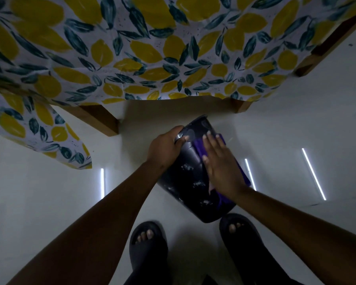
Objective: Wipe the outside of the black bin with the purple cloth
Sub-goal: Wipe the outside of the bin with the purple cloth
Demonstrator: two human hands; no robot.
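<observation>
Reaching down from the lower left, the left hand (167, 148) curls its fingers over the rim of the black bin (185, 182), gripping the edge with the thumb outside. The bin leans tilted above the pale floor (49, 192), its mouth toward the table with the lemon-print tablecloth (132, 48), its base near the two dark slippers (148, 249). It looks glossy, with faint whitish smears on its side. Further right, the right hand (220, 163) lies flat, fingers spread and straight, pressing the purple cloth (199, 149) against the bin's outer wall; cloth shows above and below the palm.
</observation>
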